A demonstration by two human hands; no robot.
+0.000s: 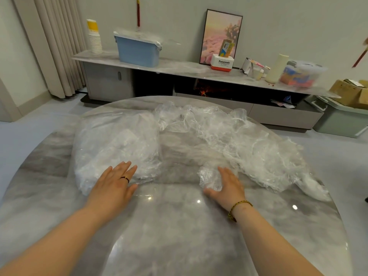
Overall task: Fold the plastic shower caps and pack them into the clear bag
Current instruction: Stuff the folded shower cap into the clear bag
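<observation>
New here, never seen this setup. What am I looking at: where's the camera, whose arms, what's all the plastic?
There is no robot here. This is one picture from a wide-angle camera worn on a person's head, looking forward and down, so the two bare arms are the wearer's own. The left hand lies flat, fingers straight, on the near edge of the clear bag, which looks partly filled. The right hand, fingers fairly straight, touches a crumpled shower cap; nothing is clearly gripped. A pile of loose shower caps spreads across the right of the round marble-look table. The sideboard behind holds a blue box and stacked paper cups; they play no part.
</observation>
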